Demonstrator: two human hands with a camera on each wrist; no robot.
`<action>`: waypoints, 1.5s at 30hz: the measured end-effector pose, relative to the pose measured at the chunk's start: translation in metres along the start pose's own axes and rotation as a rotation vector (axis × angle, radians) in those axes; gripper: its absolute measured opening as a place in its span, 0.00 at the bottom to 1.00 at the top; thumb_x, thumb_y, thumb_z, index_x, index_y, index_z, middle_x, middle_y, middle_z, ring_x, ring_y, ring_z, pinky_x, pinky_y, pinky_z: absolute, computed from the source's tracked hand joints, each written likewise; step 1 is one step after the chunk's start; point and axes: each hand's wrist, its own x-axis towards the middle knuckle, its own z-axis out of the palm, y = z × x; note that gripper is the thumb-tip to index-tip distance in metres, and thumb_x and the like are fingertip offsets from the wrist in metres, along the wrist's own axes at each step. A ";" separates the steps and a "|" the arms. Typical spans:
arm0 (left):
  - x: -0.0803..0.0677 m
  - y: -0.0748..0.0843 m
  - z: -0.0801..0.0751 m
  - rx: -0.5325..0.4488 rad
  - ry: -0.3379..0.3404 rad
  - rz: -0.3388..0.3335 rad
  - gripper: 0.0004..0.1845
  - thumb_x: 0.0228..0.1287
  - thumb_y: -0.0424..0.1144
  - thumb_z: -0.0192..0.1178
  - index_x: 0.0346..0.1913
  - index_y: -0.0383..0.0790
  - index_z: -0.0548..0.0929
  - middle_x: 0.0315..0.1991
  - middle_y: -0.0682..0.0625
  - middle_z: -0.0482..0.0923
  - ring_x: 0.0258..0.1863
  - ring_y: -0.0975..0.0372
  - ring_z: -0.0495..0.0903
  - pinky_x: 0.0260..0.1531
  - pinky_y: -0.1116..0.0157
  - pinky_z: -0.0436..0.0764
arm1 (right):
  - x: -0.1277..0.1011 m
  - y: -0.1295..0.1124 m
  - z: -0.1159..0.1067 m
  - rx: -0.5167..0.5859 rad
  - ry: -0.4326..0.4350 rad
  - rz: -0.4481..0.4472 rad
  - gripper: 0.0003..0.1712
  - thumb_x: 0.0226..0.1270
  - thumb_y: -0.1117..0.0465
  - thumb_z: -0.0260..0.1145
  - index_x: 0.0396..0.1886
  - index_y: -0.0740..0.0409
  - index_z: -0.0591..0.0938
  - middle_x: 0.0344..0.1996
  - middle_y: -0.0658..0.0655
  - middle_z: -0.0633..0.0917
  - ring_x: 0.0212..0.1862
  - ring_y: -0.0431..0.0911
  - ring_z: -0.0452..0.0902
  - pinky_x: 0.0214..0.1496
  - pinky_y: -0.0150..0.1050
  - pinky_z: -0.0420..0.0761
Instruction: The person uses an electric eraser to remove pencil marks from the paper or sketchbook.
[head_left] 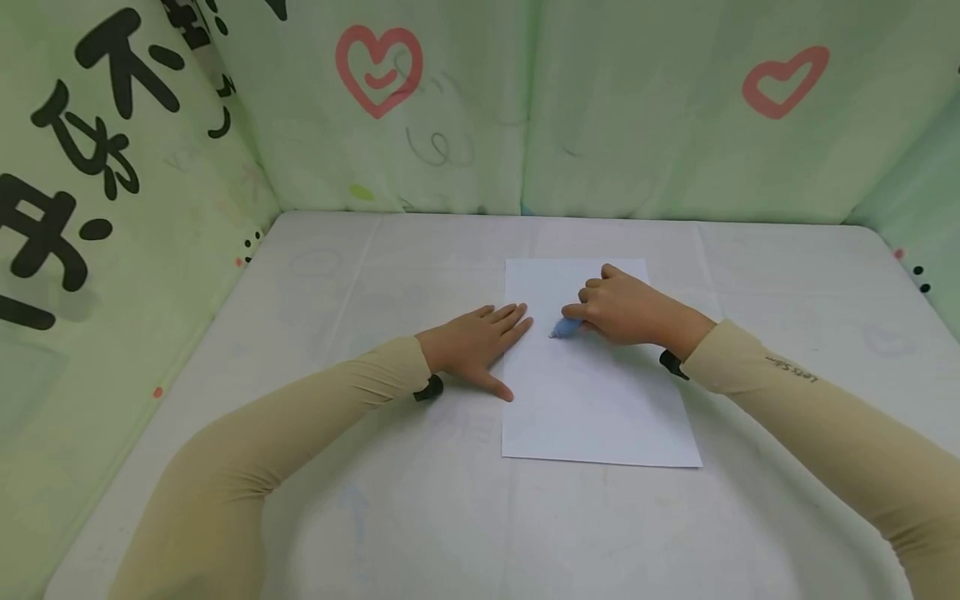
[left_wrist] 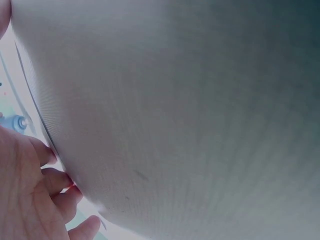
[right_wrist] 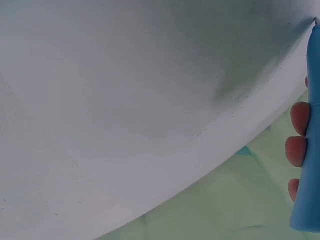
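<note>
A white sheet of paper [head_left: 596,400] lies on the white table [head_left: 375,500], a little right of the middle. My left hand [head_left: 480,342] lies flat with straight fingers, its fingertips pressing the sheet's left edge. My right hand [head_left: 618,308] grips a light blue pen [head_left: 564,328] whose tip touches the paper near the upper middle. In the right wrist view the blue pen [right_wrist: 308,135] runs along the right edge with fingertips [right_wrist: 296,150] curled round it. In the left wrist view my left hand's fingers [left_wrist: 47,180] rest on the surface, and a blue pen tip [left_wrist: 19,122] shows at far left.
Green cloth walls [head_left: 450,108] printed with red hearts and black characters close in the table at the back and both sides. Bare table surface lies left of the sheet and in front of it.
</note>
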 end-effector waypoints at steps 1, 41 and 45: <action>0.000 0.000 0.000 0.000 0.000 0.001 0.60 0.52 0.77 0.48 0.75 0.39 0.38 0.76 0.43 0.33 0.76 0.55 0.37 0.74 0.55 0.47 | 0.000 0.000 0.000 -0.005 0.001 0.005 0.11 0.53 0.60 0.72 0.35 0.53 0.80 0.20 0.54 0.80 0.25 0.48 0.75 0.30 0.41 0.67; 0.002 -0.002 0.002 -0.003 -0.004 0.000 0.61 0.50 0.77 0.48 0.75 0.40 0.37 0.76 0.43 0.33 0.76 0.55 0.37 0.74 0.55 0.46 | 0.000 0.002 0.000 -0.009 0.000 0.034 0.10 0.53 0.62 0.72 0.36 0.52 0.81 0.21 0.54 0.80 0.25 0.48 0.75 0.32 0.41 0.67; 0.002 -0.002 0.002 -0.009 -0.004 0.004 0.61 0.50 0.78 0.48 0.75 0.40 0.37 0.76 0.43 0.33 0.76 0.55 0.36 0.74 0.54 0.46 | -0.001 0.002 0.000 0.001 -0.012 0.027 0.10 0.53 0.61 0.72 0.36 0.52 0.81 0.21 0.54 0.80 0.25 0.48 0.74 0.31 0.40 0.66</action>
